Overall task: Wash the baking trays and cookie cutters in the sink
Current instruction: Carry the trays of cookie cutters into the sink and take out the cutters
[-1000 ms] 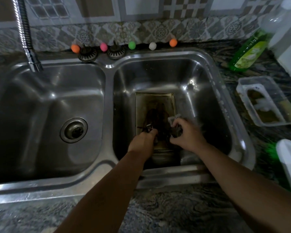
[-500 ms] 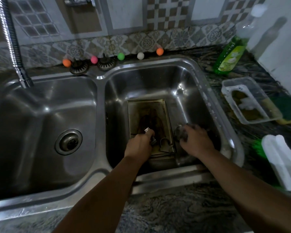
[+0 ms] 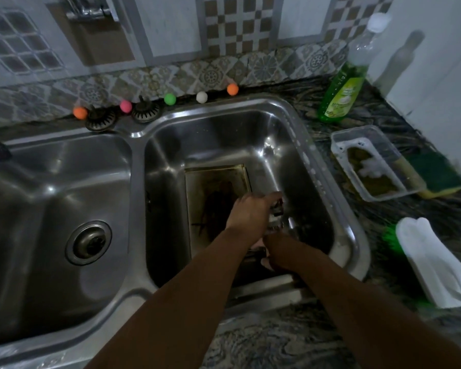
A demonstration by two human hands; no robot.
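Now the left hand (image 3: 250,213) has slid right across the baking tray (image 3: 216,187) — it pinches a shiny cookie cutter (image 3: 276,214); right hand's (image 3: 282,251) grip — cannot tell.

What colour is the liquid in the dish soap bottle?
Green, in the dish soap bottle on the counter, head view.

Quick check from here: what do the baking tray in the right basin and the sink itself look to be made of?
Baking tray: looks like thin metal, dull and heavily stained, with brown-black burnt patches across its flat bottom; a coating can't be ruled out. Sink: looks like stainless steel, a brushed satin finish with bright streaky highlights along the basin walls and rim.
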